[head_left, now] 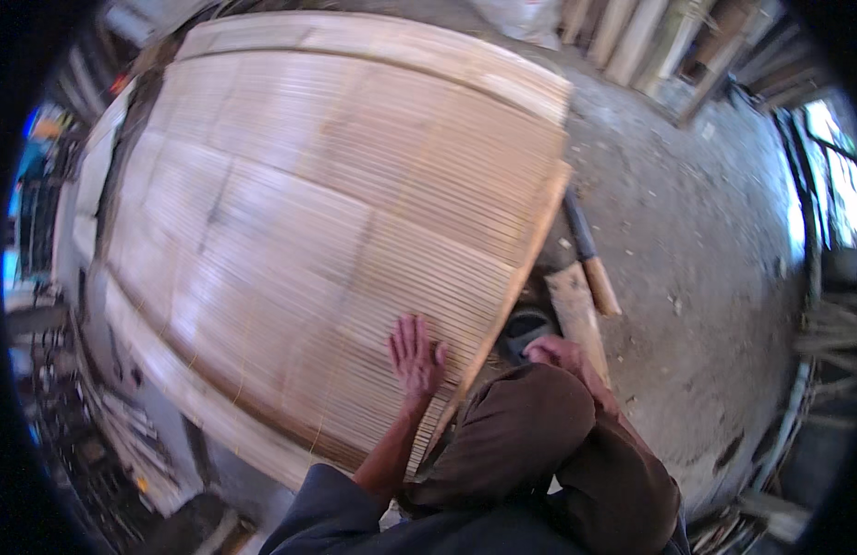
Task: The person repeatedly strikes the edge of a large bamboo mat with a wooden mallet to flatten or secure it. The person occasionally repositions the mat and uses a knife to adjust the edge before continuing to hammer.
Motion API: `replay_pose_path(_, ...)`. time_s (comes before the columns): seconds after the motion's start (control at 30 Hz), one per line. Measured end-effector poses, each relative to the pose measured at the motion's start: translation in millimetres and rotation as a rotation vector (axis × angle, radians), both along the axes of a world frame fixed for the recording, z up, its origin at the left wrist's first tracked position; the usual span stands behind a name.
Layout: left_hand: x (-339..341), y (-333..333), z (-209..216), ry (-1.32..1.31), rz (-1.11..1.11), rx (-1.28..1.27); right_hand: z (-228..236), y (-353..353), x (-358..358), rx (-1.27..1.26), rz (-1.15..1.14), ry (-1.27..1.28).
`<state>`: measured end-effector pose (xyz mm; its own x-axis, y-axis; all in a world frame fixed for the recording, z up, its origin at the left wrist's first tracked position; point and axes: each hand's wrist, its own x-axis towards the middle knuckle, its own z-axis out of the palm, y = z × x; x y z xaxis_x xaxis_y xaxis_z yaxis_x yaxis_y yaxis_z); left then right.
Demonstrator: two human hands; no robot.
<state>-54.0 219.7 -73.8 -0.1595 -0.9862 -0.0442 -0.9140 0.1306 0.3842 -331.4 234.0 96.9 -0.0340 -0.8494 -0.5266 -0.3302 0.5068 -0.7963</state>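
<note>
A wide panel of grooved, pale wooden boards [290, 194] spreads across the left and middle of the view. My left hand [416, 363] lies flat on its ribbed surface near the close right corner, fingers stretched out, holding nothing. Just past the panel's right edge, by my brown-clothed knee [530, 416], my right hand [556, 352] is closed with its fingers curled. Whether it grips anything is hidden and blurred. Close to those fingers is a dark rounded object [525, 331], its kind unclear.
Right of the panel, a long tool with a dark shaft and wooden handle [601, 285] lies by a wooden board [576, 310] on the dusty concrete floor [687, 268]. Planks [632, 46] lean at the far right. Wood strips [133, 425] lie at lower left.
</note>
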Motion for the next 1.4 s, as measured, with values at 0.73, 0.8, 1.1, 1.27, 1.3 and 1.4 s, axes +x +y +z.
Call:
replay_pose_path(0.73, 3, 5, 9, -0.184, -0.054, -0.125, -153, 38, -147, -0.562, -0.078, 0.848)
replay_pose_path(0.8, 0, 7, 9, -0.182, -0.046, -0.132, -182, 40, -160, -0.467, -0.089, 0.871)
replay_pose_path(1.1, 26, 59, 2, 0.004, -0.108, -0.145, -145, 110, -148, -0.395, -0.318, 0.445)
replay_pose_path(1.27, -19, 63, 12, 0.486, 0.156, -0.098, -97, 136, -60, -0.429, -0.415, -0.005)
replay_pose_path(1.3, -53, 55, 36, 0.772, 0.216, 0.123, -92, 130, -44, -0.391, -0.424, -0.049)
replay_pose_path(1.4, -112, 58, 100, 1.197, 0.364, 0.539, -91, 114, 10, -0.479, -0.221, -0.158)
